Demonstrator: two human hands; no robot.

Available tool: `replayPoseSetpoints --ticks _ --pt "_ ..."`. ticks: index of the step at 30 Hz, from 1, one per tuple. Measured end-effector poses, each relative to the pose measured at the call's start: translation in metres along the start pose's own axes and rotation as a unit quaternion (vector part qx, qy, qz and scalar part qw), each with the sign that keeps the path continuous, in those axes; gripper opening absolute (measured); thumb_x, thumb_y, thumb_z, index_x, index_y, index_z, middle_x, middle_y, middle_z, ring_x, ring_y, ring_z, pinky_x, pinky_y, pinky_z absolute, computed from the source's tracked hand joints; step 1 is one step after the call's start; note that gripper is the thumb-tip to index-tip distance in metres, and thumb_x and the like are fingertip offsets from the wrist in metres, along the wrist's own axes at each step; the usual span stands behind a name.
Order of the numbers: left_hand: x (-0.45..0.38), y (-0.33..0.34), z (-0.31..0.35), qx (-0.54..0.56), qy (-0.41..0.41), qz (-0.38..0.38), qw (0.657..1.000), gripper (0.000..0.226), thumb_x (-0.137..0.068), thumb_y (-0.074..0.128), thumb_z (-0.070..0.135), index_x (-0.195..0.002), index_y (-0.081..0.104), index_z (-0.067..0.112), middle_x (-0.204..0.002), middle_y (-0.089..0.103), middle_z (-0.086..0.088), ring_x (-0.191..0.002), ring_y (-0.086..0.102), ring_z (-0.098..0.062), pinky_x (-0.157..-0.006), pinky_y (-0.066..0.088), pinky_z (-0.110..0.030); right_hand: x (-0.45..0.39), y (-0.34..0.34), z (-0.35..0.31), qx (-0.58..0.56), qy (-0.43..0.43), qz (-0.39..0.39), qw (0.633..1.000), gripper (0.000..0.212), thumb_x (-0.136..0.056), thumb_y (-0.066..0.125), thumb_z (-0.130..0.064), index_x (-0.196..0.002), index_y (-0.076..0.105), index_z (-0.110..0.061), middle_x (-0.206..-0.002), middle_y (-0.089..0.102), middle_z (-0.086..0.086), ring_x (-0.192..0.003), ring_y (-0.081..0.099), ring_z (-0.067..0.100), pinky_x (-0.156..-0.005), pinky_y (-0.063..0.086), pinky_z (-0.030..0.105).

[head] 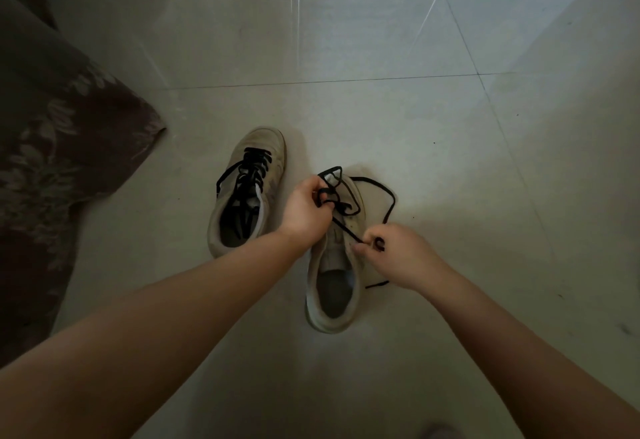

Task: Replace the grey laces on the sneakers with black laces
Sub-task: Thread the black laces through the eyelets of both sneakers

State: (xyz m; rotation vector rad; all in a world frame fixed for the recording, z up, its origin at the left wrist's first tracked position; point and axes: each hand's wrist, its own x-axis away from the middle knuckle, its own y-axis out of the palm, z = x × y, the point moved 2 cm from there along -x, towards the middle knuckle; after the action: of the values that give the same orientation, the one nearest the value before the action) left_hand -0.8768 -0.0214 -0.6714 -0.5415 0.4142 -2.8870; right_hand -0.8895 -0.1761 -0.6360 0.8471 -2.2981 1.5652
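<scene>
Head view. Two bare forearms enter from the bottom edge, nearest the camera. Left hand (pixel 306 208): fingers curled, pinching a loop of the black lace (pixel 388 196) over the right sneaker (pixel 334 286). Right hand (pixel 401 253): thumb and fingers pinching the same lace just beside that sneaker's eyelets; slack trails on the tiled floor (pixel 381 109) to its right. Left sneaker (pixel 242 196) stands just beside it, already laced in black. Patterned brown fabric (pixel 52 134) bounds the left edge; open tile lies ahead and to the right.
</scene>
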Motion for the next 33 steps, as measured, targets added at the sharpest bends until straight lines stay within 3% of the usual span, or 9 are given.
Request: replayPoseSetpoints --ticks 4,8,11,16,19,22,24,29,33 --pt "-0.003 -0.001 -0.003 -0.007 -0.014 0.023 1.0 0.019 -0.084 0.061 0.0 -0.09 0.048 0.012 -0.085 0.047 -0.002 -0.076 0.046 -0.012 -0.065 0.041 -0.015 0.004 -0.012 0.001 -0.181 -0.082 0.056 0.978 0.021 -0.095 0.053 -0.027 -0.074 0.059 -0.024 -0.088 0.058 -0.001 -0.085 0.055 0.011 -0.074 0.042 0.024" --pt "-0.003 -0.004 -0.003 -0.02 -0.002 0.015 1.0 0.02 -0.082 0.063 0.002 -0.09 0.046 0.012 -0.091 0.053 -0.005 -0.084 0.053 -0.017 -0.071 0.043 -0.021 0.013 -0.02 -0.008 -0.491 -0.107 0.054 0.863 0.035 -0.095 0.046 -0.021 -0.067 0.066 -0.025 -0.106 0.064 0.007 -0.101 0.057 0.009 -0.089 0.042 0.019" --pt "-0.003 -0.006 -0.003 -0.026 0.006 0.017 1.0 0.023 -0.082 0.065 0.004 -0.094 0.048 0.013 -0.089 0.052 0.0 -0.082 0.051 -0.013 -0.066 0.042 -0.011 0.01 -0.011 -0.012 -0.669 -0.067 -0.001 0.74 0.047 -0.098 0.035 -0.022 -0.058 0.06 -0.02 -0.073 0.065 0.004 -0.091 0.065 0.019 -0.106 0.041 0.037" --pt "-0.002 -0.009 -0.002 -0.031 0.016 0.019 0.999 0.025 -0.086 0.065 0.008 -0.103 0.05 0.018 -0.1 0.055 0.001 -0.093 0.053 -0.01 -0.063 0.041 -0.003 0.006 -0.017 -0.006 -0.786 0.075 0.053 0.612 0.045 -0.1 0.036 -0.026 -0.057 0.026 -0.019 -0.04 0.02 -0.007 -0.036 0.022 0.008 -0.046 0.044 0.024" --pt "-0.006 -0.01 -0.006 -0.05 0.019 0.022 0.998 0.025 -0.086 0.065 0.011 -0.106 0.054 0.018 -0.107 0.056 -0.002 -0.099 0.054 -0.011 -0.069 0.039 -0.006 0.007 -0.024 0.003 -0.737 0.119 -0.052 0.663 0.038 -0.097 0.041 -0.036 -0.063 0.041 -0.018 -0.041 0.019 -0.009 -0.032 0.017 0.004 -0.031 0.018 0.015" --pt "-0.007 -0.01 -0.008 -0.069 0.034 0.022 0.997 0.021 -0.084 0.065 0.008 -0.103 0.06 0.017 -0.109 0.057 -0.003 -0.097 0.055 -0.009 -0.075 0.041 -0.008 0.012 -0.018 0.017 -0.398 0.151 -0.115 0.898 0.029 -0.096 0.049 -0.04 -0.089 0.056 -0.012 -0.044 0.028 -0.007 -0.034 0.024 0.009 -0.036 0.02 0.016" --pt "-0.008 -0.01 -0.008 -0.081 0.044 0.022 0.996 0.019 -0.084 0.062 0.005 -0.097 0.061 0.018 -0.109 0.058 -0.004 -0.096 0.056 -0.01 -0.08 0.043 -0.012 0.018 -0.014 0.016 -0.162 0.115 -0.15 0.969 0.033 -0.096 0.048 -0.041 -0.084 0.063 -0.014 -0.041 0.034 -0.007 -0.034 0.031 0.01 -0.039 0.027 0.017" --pt "-0.007 -0.013 -0.004 -0.121 0.088 0.013 0.989 0.016 -0.087 0.059 0.002 -0.095 0.062 0.015 -0.106 0.055 -0.002 -0.092 0.052 -0.007 -0.078 0.035 0.002 0.039 -0.024 0.016 -0.18 0.044 -0.281 0.942 0.043 -0.098 0.049 -0.033 -0.058 0.051 -0.017 -0.044 0.031 -0.006 -0.04 0.022 0.013 -0.043 0.022 0.021" --pt "-0.003 -0.017 -0.007 -0.165 0.146 0.003 0.975 0.013 -0.089 0.058 0.004 -0.1 0.063 0.009 -0.106 0.052 -0.003 -0.094 0.052 -0.011 -0.086 0.04 -0.007 0.042 -0.033 0.031 -0.289 0.019 -0.164 0.943 0.042 -0.096 0.05 -0.016 -0.056 0.04 -0.015 -0.052 0.035 -0.003 -0.047 0.022 0.014 -0.05 0.019 0.025"
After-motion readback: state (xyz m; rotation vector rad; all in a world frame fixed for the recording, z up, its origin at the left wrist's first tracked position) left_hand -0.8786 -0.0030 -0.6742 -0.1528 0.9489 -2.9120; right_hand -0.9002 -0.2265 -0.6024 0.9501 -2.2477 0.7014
